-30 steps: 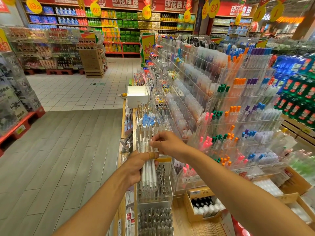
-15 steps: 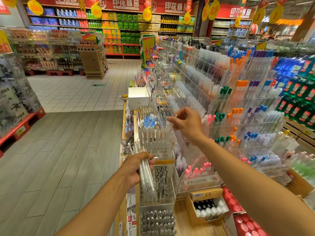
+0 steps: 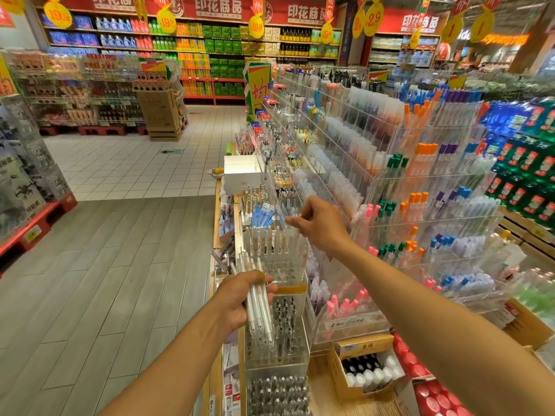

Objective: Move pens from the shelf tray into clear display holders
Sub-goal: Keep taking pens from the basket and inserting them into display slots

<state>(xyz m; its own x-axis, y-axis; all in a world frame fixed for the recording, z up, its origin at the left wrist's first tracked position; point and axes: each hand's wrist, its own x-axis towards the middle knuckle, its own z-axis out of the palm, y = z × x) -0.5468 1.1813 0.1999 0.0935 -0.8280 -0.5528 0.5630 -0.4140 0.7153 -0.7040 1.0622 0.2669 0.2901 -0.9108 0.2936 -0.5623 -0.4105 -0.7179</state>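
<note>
My left hand (image 3: pixel 240 298) grips a bundle of white pens (image 3: pixel 259 307), held slanted in front of the stepped clear display holder (image 3: pixel 279 265). My right hand (image 3: pixel 321 225) is raised over the holder's upper tier and pinches one clear-white pen (image 3: pixel 295 232) by its top, its lower end down among the upright pens (image 3: pixel 270 240) standing in that tier. Lower tiers of the holder hold dark pens (image 3: pixel 285 319) and silver-tipped pens (image 3: pixel 279 391).
A tall acrylic rack (image 3: pixel 420 205) of coloured pens rises on the right. A white box (image 3: pixel 241 174) sits further along the wooden shelf. A cardboard carton (image 3: pixel 366 370) of bottles stands at lower right. Open aisle floor (image 3: pixel 105 265) lies to the left.
My right hand left the bundle with one pen, rose to the right, then came down to the holder's upper tier. My left hand kept the bundle, tilting it slightly.
</note>
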